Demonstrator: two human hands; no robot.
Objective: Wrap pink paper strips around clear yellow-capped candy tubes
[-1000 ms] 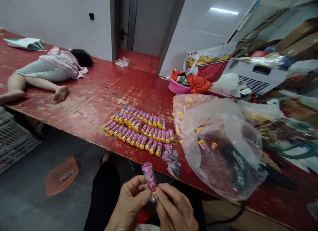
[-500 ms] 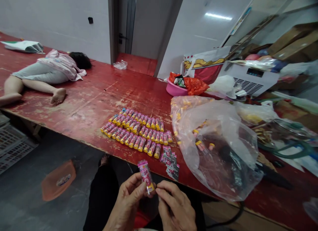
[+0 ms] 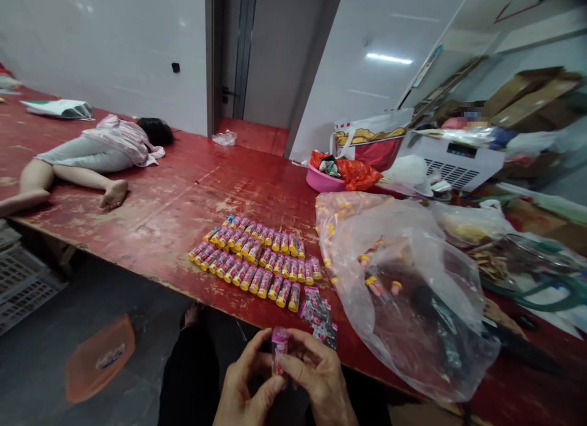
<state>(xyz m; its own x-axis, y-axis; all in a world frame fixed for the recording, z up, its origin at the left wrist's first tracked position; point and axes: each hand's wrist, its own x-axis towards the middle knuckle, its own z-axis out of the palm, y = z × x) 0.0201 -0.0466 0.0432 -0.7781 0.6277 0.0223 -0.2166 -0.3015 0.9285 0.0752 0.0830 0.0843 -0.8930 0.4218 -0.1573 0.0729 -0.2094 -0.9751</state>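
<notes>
Head view: both hands now close around 1 pink tube (image 3: 279, 351), which sits lower between them than 1 second ago. Left hand (image 3: 247, 386) and right hand (image 3: 316, 377) pinch it together, so the wrapping looks underway, short of the rows of tubes (image 3: 254, 261) on the red table (image 3: 183, 187).

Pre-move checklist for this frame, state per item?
1. Pink tube gripped by both hands: ok, left hand and right hand pinch it together.
2. Tube wrap seated: cannot tell, fingers cover most of it.
3. Finished tubes lying in rows on the red table: ok.
4. Loose labels lying near the table edge by the hands: ok.
5. Clear bag with more tubes lying open beside the rows: ok.
</notes>
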